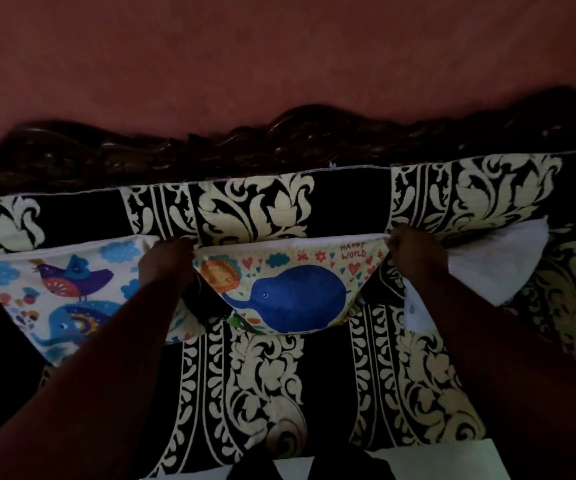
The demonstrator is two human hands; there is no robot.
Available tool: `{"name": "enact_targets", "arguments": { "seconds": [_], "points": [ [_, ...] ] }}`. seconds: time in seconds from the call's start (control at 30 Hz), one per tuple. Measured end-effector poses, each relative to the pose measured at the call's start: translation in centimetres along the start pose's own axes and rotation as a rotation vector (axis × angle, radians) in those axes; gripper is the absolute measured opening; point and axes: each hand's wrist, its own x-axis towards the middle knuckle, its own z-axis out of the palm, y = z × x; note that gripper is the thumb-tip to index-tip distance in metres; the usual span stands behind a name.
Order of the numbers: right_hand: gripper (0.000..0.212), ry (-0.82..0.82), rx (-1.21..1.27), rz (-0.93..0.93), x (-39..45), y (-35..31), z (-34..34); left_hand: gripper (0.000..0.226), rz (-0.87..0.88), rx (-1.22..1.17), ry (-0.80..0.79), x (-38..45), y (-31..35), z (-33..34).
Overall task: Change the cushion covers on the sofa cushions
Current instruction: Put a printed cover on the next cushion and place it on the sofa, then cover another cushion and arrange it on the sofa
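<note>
My left hand (165,261) and right hand (407,251) pinch the top corners of the whale-print cushion (290,292) against the sofa backrest (251,209); bird-print cushion (61,285) covered, white cushion (494,261) apparently uncovered.

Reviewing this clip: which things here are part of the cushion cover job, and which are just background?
Part of the job:
- whale-print cover, gripped at its top corners by the left hand and right hand
- bird-print cushion
- white cushion

Just there:
- black-and-cream sofa upholstery
- carved wooden sofa back
- red wall
</note>
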Motion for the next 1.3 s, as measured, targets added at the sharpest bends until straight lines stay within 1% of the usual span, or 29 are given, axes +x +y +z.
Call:
{"name": "enact_targets", "arguments": {
  "seconds": [0.1,0.2,0.27,0.4,0.47,0.57,0.63,0.67,0.7,0.77,0.8,0.83,0.87,0.9,0.93,1.03,1.07,1.13,1.17,1.2,1.3],
  "points": [
    [0.029,0.022,0.065,0.084,-3.2,-1.4,-0.2,0.019,-0.017,-0.047,0.028,-2.2,0.2,-0.4],
    [0.028,-0.008,0.211,0.156,-7.8,-2.8,0.1,0.021,-0.016,-0.214,0.046,-6.0,0.3,-0.6],
    [0.033,-0.034,0.330,0.186,-10.8,-3.5,0.2,0.027,0.025,-0.335,0.014,-8.6,0.6,-0.4],
    [0.043,-0.015,0.496,0.239,-17.4,-5.6,0.0,0.034,0.127,-0.526,-0.088,-13.2,0.4,0.1],
    [0.041,0.031,0.595,0.259,-20.5,-6.9,-0.4,0.040,0.146,-0.583,-0.121,-14.9,0.5,0.1],
    [0.038,0.082,0.735,0.290,-24.2,-7.7,-0.7,0.050,0.192,-0.797,-0.183,-17.4,1.6,-0.6],
    [0.044,0.109,0.827,0.332,-26.1,-7.8,-0.9,0.054,0.251,-0.864,-0.221,-18.8,2.4,-0.6],
    [0.049,0.125,0.871,0.359,-27.1,-7.7,-1.0,0.061,0.287,-0.893,-0.243,-19.6,2.8,-0.7],
    [0.051,0.140,0.898,0.379,-28.2,-7.4,-1.4,0.074,0.313,-0.909,-0.257,-20.5,3.3,-0.9],
    [0.049,0.192,0.949,0.397,-30.0,-6.8,-2.4,0.100,0.372,-0.924,-0.261,-21.5,4.8,-0.8],
    [0.049,0.232,0.980,0.413,-31.2,-6.2,-3.3,0.100,0.422,-0.911,-0.281,-22.5,6.0,-1.3],
    [0.051,0.267,0.991,0.418,-32.1,-5.4,-4.0,0.087,0.467,-0.875,-0.297,-23.9,7.3,-2.3],
    [0.056,0.283,1.013,0.423,-33.3,-4.3,-4.8,0.068,0.522,-0.849,-0.299,-25.5,9.0,-3.3],
    [0.061,0.286,1.046,0.417,-34.4,-3.2,-5.6,0.053,0.554,-0.844,-0.297,-26.8,10.5,-4.0],
    [0.064,0.296,1.086,0.413,-35.5,-2.3,-6.5,0.047,0.581,-0.844,-0.282,-27.5,12.2,-4.3],
    [0.074,0.415,1.115,0.433,-39.3,2.4,-9.3,0.047,0.667,-0.854,-0.283,-32.2,17.8,-5.6],
    [0.077,0.473,1.098,0.440,-40.4,4.2,-10.1,0.054,0.715,-0.860,-0.284,-33.4,19.5,-5.6],
    [0.069,0.584,1.045,0.445,-43.1,7.5,-12.1,0.076,0.789,-0.902,-0.306,-36.3,23.4,-5.8],
    [0.063,0.628,1.034,0.448,-44.6,9.2,-13.1,0.075,0.831,-0.907,-0.330,-38.4,24.9,-6.1],
    [0.060,0.674,1.037,0.453,-46.2,11.5,-13.9,0.068,0.880,-0.904,-0.339,-41.4,26.8,-6.7],
    [0.059,0.762,1.003,0.483,-51.2,17.1,-16.5,0.052,0.980,-0.894,-0.365,-48.3,32.2,-6.9]
  ]
}}
